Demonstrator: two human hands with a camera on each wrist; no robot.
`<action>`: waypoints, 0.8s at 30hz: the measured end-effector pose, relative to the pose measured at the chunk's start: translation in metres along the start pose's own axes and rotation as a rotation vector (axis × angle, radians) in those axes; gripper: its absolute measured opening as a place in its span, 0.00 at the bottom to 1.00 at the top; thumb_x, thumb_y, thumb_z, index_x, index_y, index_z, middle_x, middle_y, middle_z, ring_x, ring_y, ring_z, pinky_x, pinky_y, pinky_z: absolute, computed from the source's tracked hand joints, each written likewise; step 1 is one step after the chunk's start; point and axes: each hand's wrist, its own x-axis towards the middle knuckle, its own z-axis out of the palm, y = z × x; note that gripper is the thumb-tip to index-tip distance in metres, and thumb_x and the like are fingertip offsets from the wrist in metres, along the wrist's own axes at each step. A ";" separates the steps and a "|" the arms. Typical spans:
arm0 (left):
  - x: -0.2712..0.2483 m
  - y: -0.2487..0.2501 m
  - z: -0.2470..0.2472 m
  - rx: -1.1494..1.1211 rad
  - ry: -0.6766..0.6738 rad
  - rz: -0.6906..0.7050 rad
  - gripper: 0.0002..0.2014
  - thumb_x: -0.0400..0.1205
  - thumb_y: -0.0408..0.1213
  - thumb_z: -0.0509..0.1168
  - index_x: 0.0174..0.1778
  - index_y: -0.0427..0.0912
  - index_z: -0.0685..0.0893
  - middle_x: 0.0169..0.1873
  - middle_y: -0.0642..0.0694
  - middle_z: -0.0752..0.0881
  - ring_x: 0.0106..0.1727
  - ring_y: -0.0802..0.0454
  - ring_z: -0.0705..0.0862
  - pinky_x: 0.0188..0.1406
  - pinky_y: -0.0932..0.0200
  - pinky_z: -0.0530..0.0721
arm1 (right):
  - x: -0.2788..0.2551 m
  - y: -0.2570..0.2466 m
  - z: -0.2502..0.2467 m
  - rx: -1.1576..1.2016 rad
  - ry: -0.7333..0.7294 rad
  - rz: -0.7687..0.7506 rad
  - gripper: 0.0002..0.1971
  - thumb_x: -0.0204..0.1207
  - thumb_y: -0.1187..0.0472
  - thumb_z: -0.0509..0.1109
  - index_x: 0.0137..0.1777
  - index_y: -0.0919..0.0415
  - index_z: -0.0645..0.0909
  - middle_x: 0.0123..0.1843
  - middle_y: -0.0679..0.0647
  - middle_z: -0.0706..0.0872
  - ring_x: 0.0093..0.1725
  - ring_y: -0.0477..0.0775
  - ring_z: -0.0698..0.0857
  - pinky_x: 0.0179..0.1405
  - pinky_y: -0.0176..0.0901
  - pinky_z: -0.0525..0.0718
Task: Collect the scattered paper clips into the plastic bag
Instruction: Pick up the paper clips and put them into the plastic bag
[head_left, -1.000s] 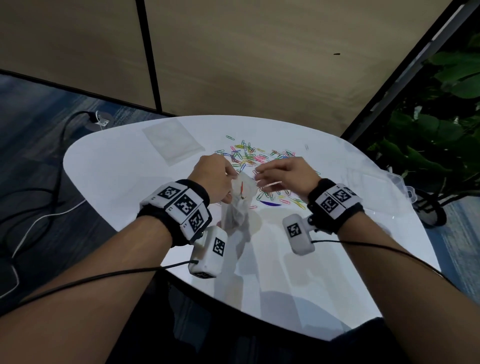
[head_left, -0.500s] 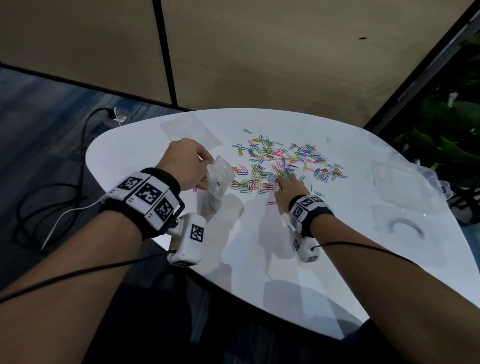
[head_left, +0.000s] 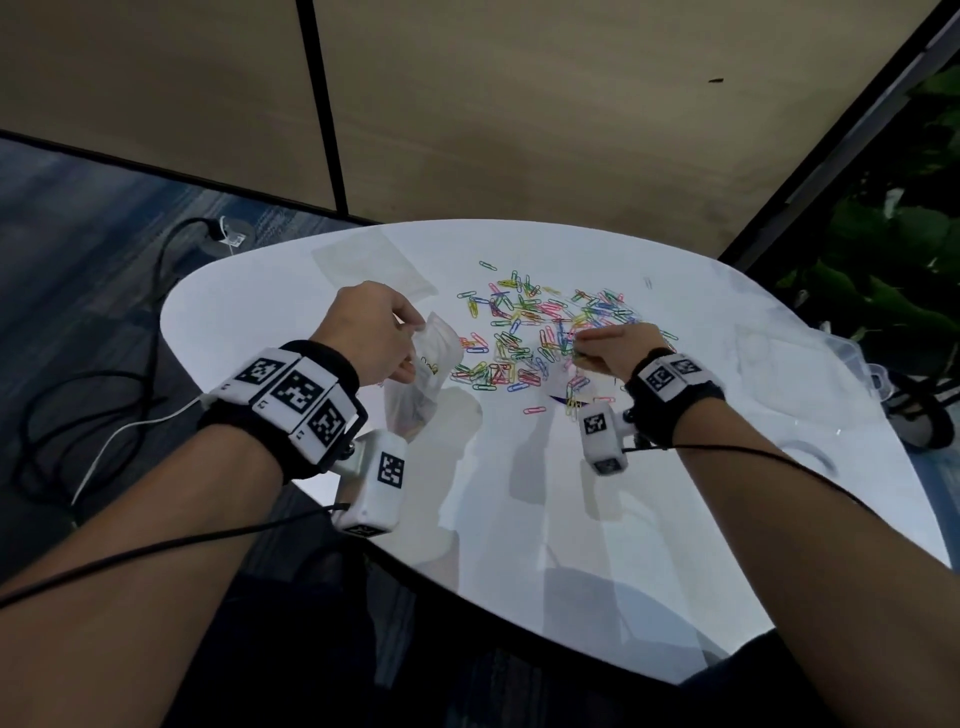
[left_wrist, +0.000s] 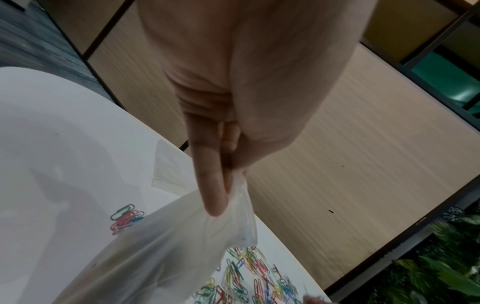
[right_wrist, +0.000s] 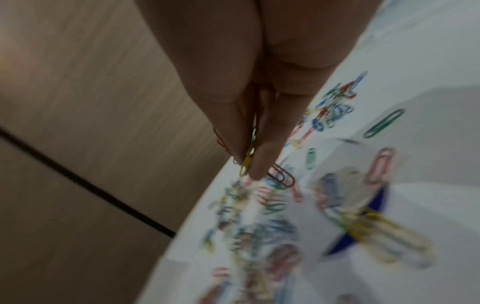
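- Since half a second ago, your right hand (head_left: 615, 349) has gone from reaching flat into the paper clips (head_left: 540, 332) to lifting off them with a small bunch caught between thumb and fingertips.
- Your left hand (head_left: 371, 335) has hardly shifted: it holds the plastic bag (head_left: 428, 374) in the same spot, just left of the pile.
- Right now the right fingers (right_wrist: 270, 131) are pressed together on several clips; a yellow one and a red one stick out below the tips. The wrist view is blurred, so I'd only guess at the count.
- The left thumb and fingers (left_wrist: 210, 185) pinch the bag's top edge, and the bag hangs down onto the table (head_left: 519, 519) with a few clips already inside.
- Risk one: clips dangling loose from the pinch could slip on the way across and scatter back among the pile, or off the table's near edge.
- Risk two: only one side of the bag mouth is pinched, so it may sag closed and the clips would land outside it.
- Most clips lie on the table, right of the bag.
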 end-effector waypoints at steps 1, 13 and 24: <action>0.000 0.001 0.000 -0.002 -0.002 0.001 0.10 0.87 0.27 0.60 0.56 0.33 0.87 0.38 0.31 0.90 0.34 0.37 0.93 0.47 0.37 0.93 | -0.010 -0.011 0.004 0.190 -0.042 0.005 0.10 0.74 0.74 0.74 0.55 0.71 0.86 0.47 0.61 0.91 0.42 0.53 0.90 0.43 0.38 0.90; -0.005 0.004 0.001 0.003 -0.045 0.069 0.09 0.87 0.27 0.62 0.54 0.35 0.88 0.39 0.29 0.91 0.37 0.34 0.94 0.33 0.55 0.94 | -0.098 -0.064 0.113 0.181 -0.308 -0.117 0.10 0.73 0.77 0.72 0.38 0.64 0.88 0.40 0.62 0.90 0.37 0.58 0.90 0.49 0.49 0.92; -0.004 -0.012 -0.027 -0.066 0.004 0.046 0.10 0.87 0.25 0.60 0.56 0.31 0.88 0.36 0.32 0.89 0.37 0.34 0.93 0.42 0.44 0.95 | -0.103 -0.110 0.123 -0.548 -0.353 -0.481 0.09 0.81 0.61 0.69 0.51 0.63 0.89 0.41 0.58 0.93 0.41 0.52 0.93 0.48 0.48 0.91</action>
